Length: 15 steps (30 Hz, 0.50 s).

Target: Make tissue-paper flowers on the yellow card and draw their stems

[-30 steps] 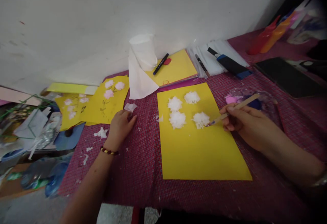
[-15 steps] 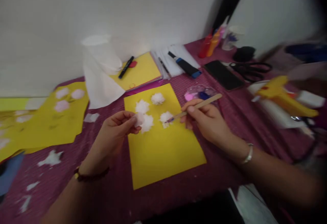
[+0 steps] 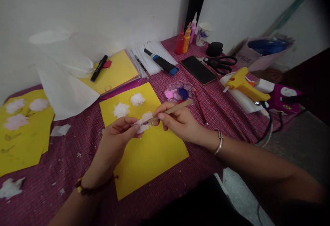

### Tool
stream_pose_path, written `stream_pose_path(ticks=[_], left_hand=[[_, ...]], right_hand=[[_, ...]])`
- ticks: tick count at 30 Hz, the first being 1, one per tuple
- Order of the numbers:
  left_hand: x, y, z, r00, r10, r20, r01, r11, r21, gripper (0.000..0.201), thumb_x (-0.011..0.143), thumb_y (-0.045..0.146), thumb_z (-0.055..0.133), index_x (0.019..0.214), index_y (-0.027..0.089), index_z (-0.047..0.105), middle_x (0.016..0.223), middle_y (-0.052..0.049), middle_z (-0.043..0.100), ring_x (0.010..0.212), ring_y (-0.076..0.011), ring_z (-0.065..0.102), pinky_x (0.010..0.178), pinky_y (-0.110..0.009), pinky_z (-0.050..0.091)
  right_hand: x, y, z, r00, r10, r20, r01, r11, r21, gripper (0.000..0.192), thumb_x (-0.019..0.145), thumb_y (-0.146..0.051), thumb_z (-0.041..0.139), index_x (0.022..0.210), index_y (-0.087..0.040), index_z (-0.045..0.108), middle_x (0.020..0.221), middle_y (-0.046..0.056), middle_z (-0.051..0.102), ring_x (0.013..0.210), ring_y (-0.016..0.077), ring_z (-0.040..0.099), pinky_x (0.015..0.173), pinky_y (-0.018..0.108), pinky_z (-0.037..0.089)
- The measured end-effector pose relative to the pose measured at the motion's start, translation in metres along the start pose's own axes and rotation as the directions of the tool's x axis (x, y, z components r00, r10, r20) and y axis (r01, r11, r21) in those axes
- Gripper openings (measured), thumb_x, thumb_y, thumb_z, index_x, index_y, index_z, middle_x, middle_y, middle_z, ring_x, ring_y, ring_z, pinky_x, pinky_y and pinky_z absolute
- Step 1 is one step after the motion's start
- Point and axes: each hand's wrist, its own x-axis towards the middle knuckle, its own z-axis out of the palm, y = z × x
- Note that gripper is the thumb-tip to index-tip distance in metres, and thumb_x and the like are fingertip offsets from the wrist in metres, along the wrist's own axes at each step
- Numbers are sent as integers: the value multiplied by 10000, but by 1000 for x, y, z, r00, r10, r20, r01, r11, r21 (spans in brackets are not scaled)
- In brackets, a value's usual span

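My left hand (image 3: 122, 133) pinches a small white paper-like piece (image 3: 142, 127) between thumb and fingertips. Closed round a flat wooden craft stick (image 3: 177, 108), my right hand (image 3: 179, 121) brings its darkened tip against that white piece. Below both hands lies a yellow sheet (image 3: 152, 157) bearing a white fluffy tuft (image 3: 121, 110) at its left, another tuft (image 3: 138, 99) at the top and a third, partly hidden tuft (image 3: 147, 116) behind the stick. Just beyond my right hand is a clear flower-shaped palette (image 3: 192, 91) with pink, blue and red paint.
A thin red brush (image 3: 200, 106) lies beside the palette. Farther right are a phone (image 3: 198, 69), black scissors (image 3: 220, 63) and a yellow glue gun (image 3: 244, 85). Paint bottles (image 3: 180, 42) and a cup (image 3: 203, 33) stand at the back. More yellow sheets (image 3: 25, 150) lie left.
My right hand has moved the stick from a tuft on the sheet to the white piece in my left hand. The camera view has shifted right.
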Motion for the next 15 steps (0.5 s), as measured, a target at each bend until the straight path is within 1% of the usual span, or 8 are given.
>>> stream_pose_path(ticks=[4,6,8,10,12,14,15], left_hand=[[0,-2,1,1000,20,5,-20,1000,11,151,676,247,763,807,204,701,754,-12,716,632,-115,638,609,-235,545],[-2,-2,2,1000,20,0,-20,1000,16,141,683,245,756,798,195,693,758,-15,718,626,-112,636,609,-232,545],[-3,-1,4,1000,16,-13,-16,1000,-7,162,689,236,754,829,189,688,760,-15,718,614,-106,632,600,-223,545],[-4,2,4,999,6,-43,-10,995,-99,228,712,230,735,930,190,679,765,-14,718,628,-111,642,595,-218,551],[-4,3,3,999,-10,-40,-1,966,-257,291,721,211,709,1005,196,649,760,-15,719,653,-132,665,591,-227,564],[-3,4,1,1000,-29,8,30,911,-412,300,695,162,700,983,201,626,757,-15,724,664,-148,684,589,-233,575],[-3,3,1,999,-40,33,51,883,-467,297,677,127,703,952,202,620,766,-10,728,658,-141,686,590,-222,576]], right_hand=[[1,2,0,1000,12,11,-11,999,-35,224,933,-344,516,803,-180,595,818,27,606,645,96,552,522,207,446],[1,3,0,1000,17,26,-16,999,-46,221,936,-346,511,819,-179,597,820,29,608,645,97,553,523,209,450],[0,3,0,999,14,33,-12,998,-64,214,938,-342,510,832,-178,597,825,31,610,653,98,557,526,206,456],[0,4,-1,1000,4,24,-2,998,-69,207,942,-336,510,847,-176,600,836,33,607,663,96,562,528,199,463],[-1,5,-1,1000,-15,8,15,999,-38,195,942,-334,517,879,-171,604,836,29,602,653,88,561,516,187,466],[-1,5,-1,1000,-30,-8,30,999,24,181,938,-331,530,926,-166,601,817,21,600,640,82,564,501,174,468],[0,5,-1,999,-36,-11,36,998,56,174,936,-327,537,944,-165,599,805,17,601,633,79,566,495,167,470]])
